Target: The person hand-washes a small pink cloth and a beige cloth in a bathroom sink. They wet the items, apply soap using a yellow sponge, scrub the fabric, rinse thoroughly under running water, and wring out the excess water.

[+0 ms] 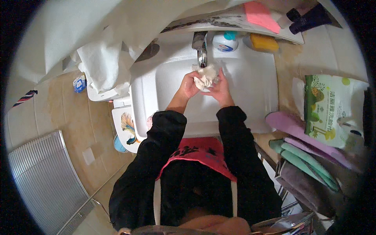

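Both hands are over the white sink (250, 113), just below the chrome faucet (202, 56). A crumpled off-white cloth (206, 78) is bunched between them under the spout. My left hand (189, 85) grips its left side, with the thumb toward the faucet. Around its right side and underneath, my right hand (219, 90) holds it with fingers partly curled. Some fingertips are hidden by the cloth. Whether water is running is hard to make out.
Behind the basin stand a white bottle with a teal top (226, 42) and a yellow sponge (264, 42). A green-and-white soft pack (333, 111) sits at the right, above hanging purple (290, 123) and green towels (303, 162). White fabric (103, 64) hangs at the left.
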Motion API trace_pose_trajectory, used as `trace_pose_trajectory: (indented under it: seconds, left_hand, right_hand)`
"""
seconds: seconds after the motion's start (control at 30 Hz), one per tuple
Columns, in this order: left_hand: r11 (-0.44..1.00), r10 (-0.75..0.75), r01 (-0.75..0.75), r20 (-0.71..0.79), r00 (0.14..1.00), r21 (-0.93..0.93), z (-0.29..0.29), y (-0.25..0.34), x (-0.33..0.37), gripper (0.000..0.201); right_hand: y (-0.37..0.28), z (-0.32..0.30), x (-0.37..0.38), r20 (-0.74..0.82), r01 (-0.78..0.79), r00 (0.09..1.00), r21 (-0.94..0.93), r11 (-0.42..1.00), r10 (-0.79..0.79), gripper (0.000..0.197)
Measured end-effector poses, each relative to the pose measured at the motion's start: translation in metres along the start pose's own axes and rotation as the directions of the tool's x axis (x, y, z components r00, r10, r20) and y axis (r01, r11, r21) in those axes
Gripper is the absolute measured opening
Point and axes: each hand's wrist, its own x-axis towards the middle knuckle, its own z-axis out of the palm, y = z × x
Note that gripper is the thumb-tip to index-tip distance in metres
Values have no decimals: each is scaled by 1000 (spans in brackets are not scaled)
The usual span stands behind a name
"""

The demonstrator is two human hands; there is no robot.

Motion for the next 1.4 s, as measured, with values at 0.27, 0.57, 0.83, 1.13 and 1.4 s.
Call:
trace_pose_trajectory:
  seconds: [0.27, 0.57, 0.83, 1.13, 1.4]
  left_hand:
    - [803, 390, -198, -246, 887, 562, 8, -6, 17, 42]
    - [66, 822, -268, 100, 561, 961, -20, -33, 52, 41]
    - [374, 707, -242, -106, 700, 895, -8, -34, 26, 31]
    - [546, 687, -266, -243, 685, 794, -15, -10, 34, 42]
    - [971, 232, -214, -195, 953, 108, -59, -1, 50, 34]
  right_hand:
    - [34, -26, 83, 131, 510, 860, -176, 842, -493, 24]
    - [35, -14, 85, 106, 393, 917, -61, 917, -386, 23]
    - [50, -8, 87, 130, 325, 933, 92, 941, -335, 30]
    - [58, -10, 135, 37, 362, 921, -451, 816, -389, 25]
    - [40, -6, 112, 331, 452, 889, -520, 725, -317, 33]
